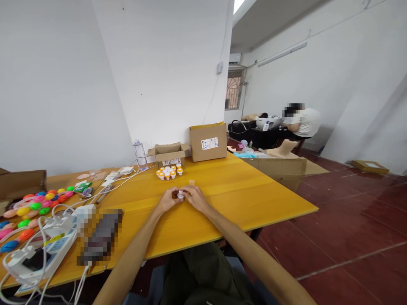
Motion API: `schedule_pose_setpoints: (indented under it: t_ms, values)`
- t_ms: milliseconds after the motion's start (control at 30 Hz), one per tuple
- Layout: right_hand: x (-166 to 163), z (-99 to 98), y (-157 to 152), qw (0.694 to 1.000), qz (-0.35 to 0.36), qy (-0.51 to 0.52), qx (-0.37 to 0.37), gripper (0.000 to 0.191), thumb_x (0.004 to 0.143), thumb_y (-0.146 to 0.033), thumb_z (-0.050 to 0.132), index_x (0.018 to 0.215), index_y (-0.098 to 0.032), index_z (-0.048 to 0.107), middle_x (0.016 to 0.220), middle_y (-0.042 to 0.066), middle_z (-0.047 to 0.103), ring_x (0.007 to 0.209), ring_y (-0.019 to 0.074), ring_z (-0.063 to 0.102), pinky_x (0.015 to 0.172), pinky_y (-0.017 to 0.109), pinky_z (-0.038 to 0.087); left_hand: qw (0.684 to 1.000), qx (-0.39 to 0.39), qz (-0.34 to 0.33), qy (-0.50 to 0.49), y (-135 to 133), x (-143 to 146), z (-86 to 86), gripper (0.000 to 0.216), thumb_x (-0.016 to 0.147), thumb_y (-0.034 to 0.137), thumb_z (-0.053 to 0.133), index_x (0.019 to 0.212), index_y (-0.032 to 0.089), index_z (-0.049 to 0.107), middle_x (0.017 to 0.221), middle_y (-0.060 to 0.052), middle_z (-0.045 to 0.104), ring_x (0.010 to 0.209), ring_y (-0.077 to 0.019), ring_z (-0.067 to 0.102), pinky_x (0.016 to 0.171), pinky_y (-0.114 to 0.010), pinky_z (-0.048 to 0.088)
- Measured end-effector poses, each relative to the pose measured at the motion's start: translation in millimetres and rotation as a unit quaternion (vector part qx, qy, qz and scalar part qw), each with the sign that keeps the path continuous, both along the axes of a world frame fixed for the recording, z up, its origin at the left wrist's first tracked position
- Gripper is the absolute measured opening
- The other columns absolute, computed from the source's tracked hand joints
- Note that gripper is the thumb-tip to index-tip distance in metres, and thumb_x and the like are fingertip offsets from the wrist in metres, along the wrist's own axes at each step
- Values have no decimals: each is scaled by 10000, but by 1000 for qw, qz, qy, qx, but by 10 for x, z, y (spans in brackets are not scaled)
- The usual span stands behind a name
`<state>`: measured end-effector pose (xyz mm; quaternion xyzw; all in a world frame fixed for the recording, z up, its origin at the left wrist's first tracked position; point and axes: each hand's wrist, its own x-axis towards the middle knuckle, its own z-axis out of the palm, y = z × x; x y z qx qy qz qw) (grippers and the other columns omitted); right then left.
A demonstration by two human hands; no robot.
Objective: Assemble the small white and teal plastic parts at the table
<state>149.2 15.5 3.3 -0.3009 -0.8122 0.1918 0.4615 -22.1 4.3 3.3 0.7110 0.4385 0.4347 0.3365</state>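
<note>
My left hand [170, 201] is closed around a small clear-and-white container [180, 194] above the yellow table. From the other side, the fingers of my right hand [194, 198] pinch the same container near its top. Fingers cover most of it, so its exact kind is hard to make out. Just beyond my hands lies a small clear round piece [191, 182]. Farther back stands a cluster of several small white bottles with orange-ringed caps [169, 172].
Behind the bottles are an open carton [170, 156], a larger cardboard box [208, 143] and a clear water bottle [140, 155]. Leftward lie a blurred phone [101, 237], a power strip [57, 250] with cables, and colourful balls [38, 201]. A person [307, 122] sits far right.
</note>
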Motion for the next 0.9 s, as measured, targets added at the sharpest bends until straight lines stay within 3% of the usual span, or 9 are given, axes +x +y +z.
schedule_pose_setpoints:
  t_ms: [267,900]
  values:
    - [-1,-17,-21,996,-40,-70,34,224,880,-153,551,977,-256,725,931,39,739,873,192,663,780,288,487,999,-14,14,27,-8,28,-16,169,634,212,721,778,155,654,747,-2,645,719,-152,569,742,-284,465]
    - [-5,-10,-8,997,-42,-67,27,173,889,-176,566,927,-249,719,919,42,737,869,191,662,775,291,486,999,1,19,48,-12,31,-14,135,648,194,675,774,156,645,731,10,628,704,-144,557,706,-267,455]
